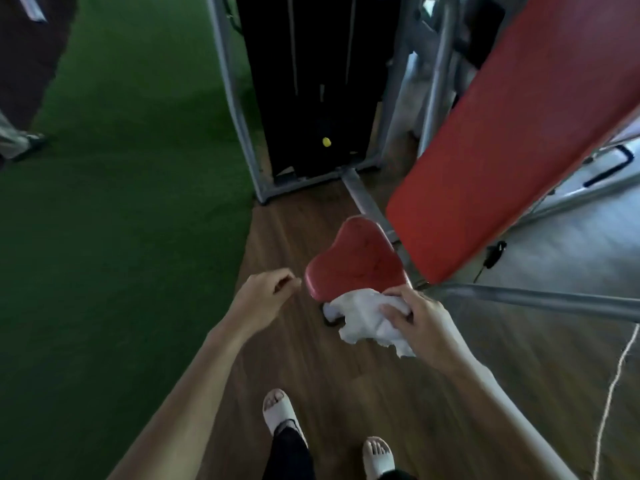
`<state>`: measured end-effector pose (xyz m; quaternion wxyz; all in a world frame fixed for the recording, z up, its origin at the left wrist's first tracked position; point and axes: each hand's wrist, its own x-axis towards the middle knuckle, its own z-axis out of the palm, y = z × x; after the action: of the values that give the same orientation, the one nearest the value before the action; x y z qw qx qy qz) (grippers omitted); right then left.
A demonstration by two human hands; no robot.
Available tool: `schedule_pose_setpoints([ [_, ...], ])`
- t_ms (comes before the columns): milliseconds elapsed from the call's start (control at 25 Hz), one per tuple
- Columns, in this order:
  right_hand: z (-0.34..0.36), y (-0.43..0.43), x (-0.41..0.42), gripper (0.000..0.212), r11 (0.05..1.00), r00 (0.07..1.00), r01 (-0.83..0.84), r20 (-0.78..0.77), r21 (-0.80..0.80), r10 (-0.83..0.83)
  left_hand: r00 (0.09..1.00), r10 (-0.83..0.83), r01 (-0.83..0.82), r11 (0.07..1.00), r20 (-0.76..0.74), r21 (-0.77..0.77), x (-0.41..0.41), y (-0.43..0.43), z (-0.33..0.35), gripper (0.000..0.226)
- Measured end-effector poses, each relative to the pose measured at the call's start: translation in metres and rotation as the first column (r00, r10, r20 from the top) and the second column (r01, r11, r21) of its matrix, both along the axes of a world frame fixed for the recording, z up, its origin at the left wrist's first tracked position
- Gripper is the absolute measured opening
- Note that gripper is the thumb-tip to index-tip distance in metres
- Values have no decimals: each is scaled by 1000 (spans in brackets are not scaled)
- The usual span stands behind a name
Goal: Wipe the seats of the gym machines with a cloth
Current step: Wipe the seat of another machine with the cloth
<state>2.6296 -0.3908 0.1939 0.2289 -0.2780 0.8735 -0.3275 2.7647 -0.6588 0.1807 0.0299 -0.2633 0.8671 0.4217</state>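
Head view, centre-right of frame: the right hand (420, 323) bunches a white cloth (367, 322) at the near edge of the red seat (355, 263). The left hand (265, 294) hangs loosely curled, holding nothing. Wiping looks barely begun; next, sweep the cloth across the pad.

free room lies left of the red seat (353, 261): bare wooden floor (294, 358), then green turf (121, 202), with only the left hand (266, 292) hovering in that gap, just beside the seat's left edge. the seat top is unobstructed from above; at its near edge the right hand (419, 317) grips the cloth (367, 317). the right side is closed by the tilted red back pad (512, 140), just beside the seat, and by a grey horizontal bar (540, 299) below it. behind the seat, a floor beam (363, 199) leads to the black weight stack (311, 81). a thin white cord (616, 386) hangs at far right.
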Motion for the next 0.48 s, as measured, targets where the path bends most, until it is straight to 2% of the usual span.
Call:
schedule_pose_setpoints([
  [160, -62, -28, -6, 22, 989, 991, 132, 0, 64, -133, 991, -99, 97, 995, 86, 26, -47, -50, -76, 18],
  [320, -121, -38, -18, 24, 960, 962, 273, -14, 59, -272, 990, -108, 107, 994, 95, 12, -88, -55, -149, 8],
  [480, -179, -36, -44, 24, 938, 939, 342, -57, 48, -340, 988, -48, 46, 999, 147, 18, -121, -38, -223, 39],
])
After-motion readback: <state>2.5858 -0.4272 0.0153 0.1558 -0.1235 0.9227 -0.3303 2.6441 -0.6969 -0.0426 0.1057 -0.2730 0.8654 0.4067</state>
